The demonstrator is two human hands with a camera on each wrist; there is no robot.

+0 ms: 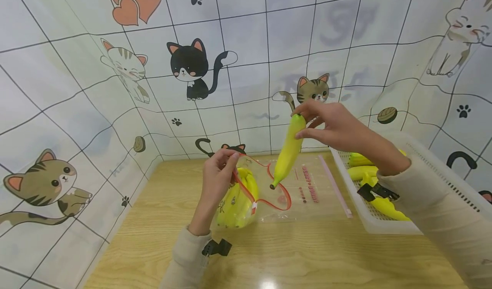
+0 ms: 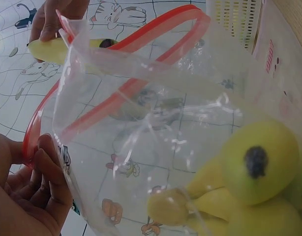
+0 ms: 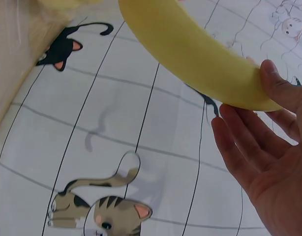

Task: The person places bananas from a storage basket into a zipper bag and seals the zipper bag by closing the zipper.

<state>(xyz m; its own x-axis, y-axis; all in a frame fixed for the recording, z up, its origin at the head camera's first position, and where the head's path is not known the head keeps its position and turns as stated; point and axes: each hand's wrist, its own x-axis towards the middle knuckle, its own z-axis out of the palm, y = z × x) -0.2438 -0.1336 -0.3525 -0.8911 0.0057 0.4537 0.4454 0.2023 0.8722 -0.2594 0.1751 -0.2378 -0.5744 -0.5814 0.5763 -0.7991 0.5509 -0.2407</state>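
The right hand pinches a banana by its upper end, thumb on one side and fingertips on the other, the palm hollow and the hand only part closed. From that grip the banana's long axis slopes down and to the left, its dark tip lowest, in line with the mouth of a clear bag; whether the tip has crossed the bag's red rim I cannot tell. The left hand, nearer the bag, pinches that rim between thumb and curled fingers, and the mouth gapes toward the right hand. More bananas sit inside the bag, low down and to the left. Just right of it a second clear bag with pink print lies flat on the tabletop. Further right, beneath the right forearm, a white basket holds other yellow bananas.
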